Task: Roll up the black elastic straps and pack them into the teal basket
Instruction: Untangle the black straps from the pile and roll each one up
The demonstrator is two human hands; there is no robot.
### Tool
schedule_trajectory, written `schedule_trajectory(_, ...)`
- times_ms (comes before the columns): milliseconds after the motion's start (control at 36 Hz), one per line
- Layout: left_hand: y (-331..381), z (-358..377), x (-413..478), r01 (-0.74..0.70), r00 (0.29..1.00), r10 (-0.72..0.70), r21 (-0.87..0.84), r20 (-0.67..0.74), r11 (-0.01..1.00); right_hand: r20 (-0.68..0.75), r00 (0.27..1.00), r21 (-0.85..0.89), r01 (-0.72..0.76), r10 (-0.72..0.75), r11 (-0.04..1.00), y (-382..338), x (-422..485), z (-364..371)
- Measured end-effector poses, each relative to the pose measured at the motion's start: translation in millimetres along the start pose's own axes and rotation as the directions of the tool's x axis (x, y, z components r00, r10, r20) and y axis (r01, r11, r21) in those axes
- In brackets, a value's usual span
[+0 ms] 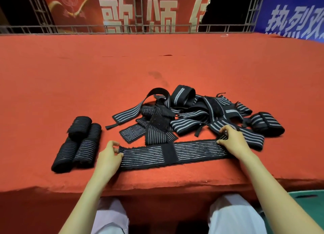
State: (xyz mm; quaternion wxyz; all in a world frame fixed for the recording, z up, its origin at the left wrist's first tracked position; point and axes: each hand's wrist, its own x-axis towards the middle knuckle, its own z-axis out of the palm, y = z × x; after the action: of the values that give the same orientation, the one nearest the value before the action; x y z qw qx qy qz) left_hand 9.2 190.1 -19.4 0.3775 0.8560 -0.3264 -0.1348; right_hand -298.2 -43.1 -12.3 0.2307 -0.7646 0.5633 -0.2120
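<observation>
Pinching striped strap (149, 155) before red banner (78, 2) "歌颂", blue banner (291, 0) "热烈欢"

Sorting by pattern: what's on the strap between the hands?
Thin pale lengthwise stripes on the black strap; head view.

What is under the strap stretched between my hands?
The flat strap lies on the red cloth; its right end, under the right hand, is hidden.
</observation>
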Motion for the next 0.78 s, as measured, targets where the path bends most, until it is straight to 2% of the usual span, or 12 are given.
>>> schedule_trajectory(111, -1.8, 1.9, 0.8, 0.000, 1.000, 0.000, 0.018, -0.012, 1.000, -0.032, 0.999, -0.169, 0.033, -0.039, 0.985, -1.8, -2.8, 4.8)
schedule_trajectory(194, -3.0, 3.0, -0.1, -0.002, 1.000, 0.002, 0.030, -0.025, 1.000, -0.125, 0.975, -0.419, 0.118, -0.186, 0.900, -5.1, -9.9, 15.5)
schedule_trajectory(250, -3.2, 4.4, -0.7, -0.010, 0.999, 0.011, 0.027, -0.035, 1.000, -0.171, 0.939, -0.475, 0.187, -0.299, 0.860, -9.6, -15.6, 26.6)
schedule_trajectory(306, -3.1, 5.0, -1.2, -0.012, 0.999, 0.013, 0.017, -0.041, 1.000, -0.179, 0.910, -0.432, 0.269, -0.375, 0.860, -19.8, -24.3, 38.5)
schedule_trajectory(389, -3.2, 5.3, -1.5, -0.012, 0.999, 0.013, 0.011, -0.043, 1.000, -0.073, 0.880, -0.284, 0.432, -0.469, 0.856, -43.2, -41.7, 61.3)
schedule_trajectory(500, -3.5, 5.6, -2.8, -0.013, 0.999, 0.013, -0.006, -0.037, 1.000, -0.034, 0.755, -0.066, 0.652, -0.655, 0.756, -76.4, -64.4, 93.2)
schedule_trajectory(611, -3.1, 4.2, -4.5, -0.015, 1.000, 0.015, -0.021, -0.025, 1.000, 0.066, 0.666, 0.115, 0.734, -0.743, 0.669, -112.6, -79.1, 114.3)
schedule_trajectory(778, -1.8, 4.1, -8.9, 0.002, 0.999, -0.006, -0.071, -0.043, 0.997, 0.245, 0.559, 0.147, 0.786, -0.792, 0.600, -136.2, -81.8, 133.5)
